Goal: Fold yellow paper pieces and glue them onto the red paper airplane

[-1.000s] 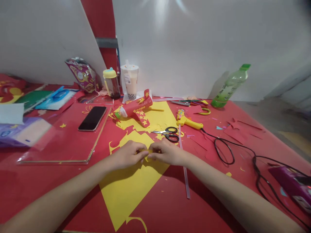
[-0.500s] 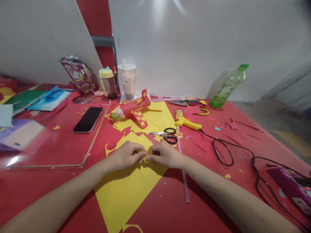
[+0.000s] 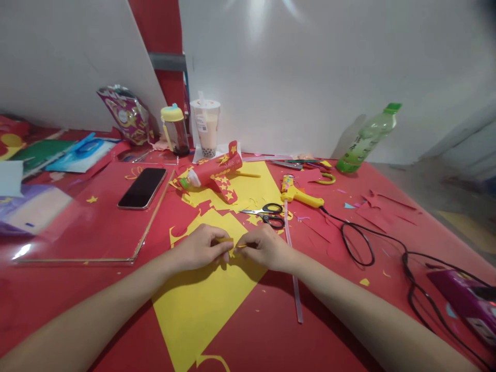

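Fingers of the left hand pinch a yellow paper piece between thumb and forefinger; those of the right hand pinch a thin yellow sliver. Head view: both pieces lie above the upper part of a yellow sheet, just nearer the wearer than the black-handled scissors. A glue gun rests to the right. Pale lettering on the red rocket-like model, dark characters on the green-capped bottle and the printed label on the drink cup are too blurred to read, as is the print on the purple snack bag. Compared with one second earlier, when yellow paper bridged the fingertips, a narrow gap now separates the two pieces.
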Action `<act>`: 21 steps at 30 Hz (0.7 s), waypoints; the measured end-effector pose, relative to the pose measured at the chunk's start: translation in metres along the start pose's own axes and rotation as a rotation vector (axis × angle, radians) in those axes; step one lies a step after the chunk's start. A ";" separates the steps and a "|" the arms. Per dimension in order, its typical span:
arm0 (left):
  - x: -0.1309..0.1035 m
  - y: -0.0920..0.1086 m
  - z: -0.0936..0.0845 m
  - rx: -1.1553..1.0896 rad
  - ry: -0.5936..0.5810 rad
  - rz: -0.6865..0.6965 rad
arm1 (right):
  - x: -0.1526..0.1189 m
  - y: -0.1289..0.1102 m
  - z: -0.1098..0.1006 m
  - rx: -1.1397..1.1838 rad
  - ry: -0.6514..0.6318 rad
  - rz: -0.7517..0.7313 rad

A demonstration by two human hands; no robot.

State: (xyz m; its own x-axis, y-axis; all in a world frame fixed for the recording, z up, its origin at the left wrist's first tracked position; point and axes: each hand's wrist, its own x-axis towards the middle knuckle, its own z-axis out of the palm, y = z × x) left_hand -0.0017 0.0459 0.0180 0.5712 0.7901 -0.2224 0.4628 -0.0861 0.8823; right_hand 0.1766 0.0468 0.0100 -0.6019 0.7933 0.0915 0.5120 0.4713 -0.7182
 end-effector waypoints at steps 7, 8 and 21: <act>0.001 -0.003 -0.001 -0.034 0.021 -0.035 | 0.000 0.002 -0.003 -0.025 -0.018 0.063; 0.001 -0.004 -0.001 -0.051 0.006 -0.045 | 0.000 0.002 -0.003 -0.019 -0.021 0.056; 0.003 -0.003 -0.008 -0.094 0.086 -0.066 | 0.001 0.003 -0.008 0.027 0.044 0.030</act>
State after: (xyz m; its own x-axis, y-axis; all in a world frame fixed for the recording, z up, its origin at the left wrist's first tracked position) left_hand -0.0064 0.0536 0.0182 0.4796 0.8414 -0.2489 0.4297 0.0221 0.9027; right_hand 0.1827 0.0519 0.0132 -0.5587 0.8233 0.0998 0.5119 0.4371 -0.7396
